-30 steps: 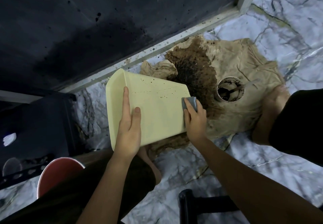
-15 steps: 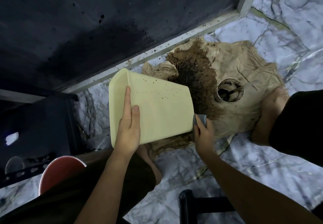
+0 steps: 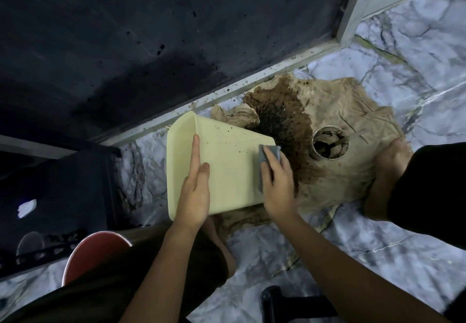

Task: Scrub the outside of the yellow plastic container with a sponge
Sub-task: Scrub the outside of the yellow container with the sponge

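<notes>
The pale yellow plastic container lies tilted on its side over the floor, its outer wall facing up and dotted with small dark specks. My left hand rests flat on that wall near the wide rim end, steadying it. My right hand presses a grey sponge against the container's narrower right end, fingers curled over the sponge.
A brown, dirt-stained cloth is spread on the marble floor, with a white cup of dark residue on it. My bare foot is on the cloth's right edge. A red bowl sits lower left; a dark glass door stands behind.
My right hand slid the sponge down off the container's lower right corner, then came back up onto the right end of the wall. The left hand stayed in place.
</notes>
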